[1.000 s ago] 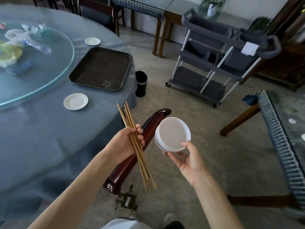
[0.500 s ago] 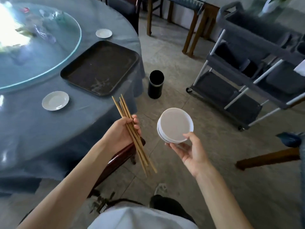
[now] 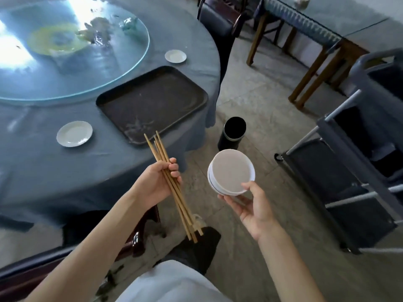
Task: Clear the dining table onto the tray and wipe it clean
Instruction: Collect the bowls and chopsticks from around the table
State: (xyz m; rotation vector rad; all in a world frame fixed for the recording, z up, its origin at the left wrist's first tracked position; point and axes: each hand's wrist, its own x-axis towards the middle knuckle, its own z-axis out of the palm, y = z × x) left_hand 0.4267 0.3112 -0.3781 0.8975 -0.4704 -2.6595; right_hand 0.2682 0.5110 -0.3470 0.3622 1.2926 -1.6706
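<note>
My left hand (image 3: 156, 182) grips a bundle of wooden chopsticks (image 3: 174, 192), held off the near edge of the round dining table (image 3: 43, 171) with its blue-grey cloth. My right hand (image 3: 253, 205) holds a small stack of white bowls (image 3: 231, 172) over the floor, thumb on the rim. A dark empty tray (image 3: 152, 103) lies on the table ahead of my left hand. One white saucer (image 3: 74, 134) sits left of the tray, another saucer (image 3: 175, 56) beyond it. A glass turntable (image 3: 72, 51) with leftover litter covers the table's middle.
A black cylindrical bin (image 3: 233, 134) stands on the floor beside the table. A grey service cart (image 3: 359, 160) is at the right. A dark chair (image 3: 218, 16) and wooden tables (image 3: 316, 29) stand at the back. A chair back (image 3: 139, 236) is below my left forearm.
The view has swung closer to the table and tray. Both hands keep their grip and stay in much the same pose; the cart has slid to the right edge.
</note>
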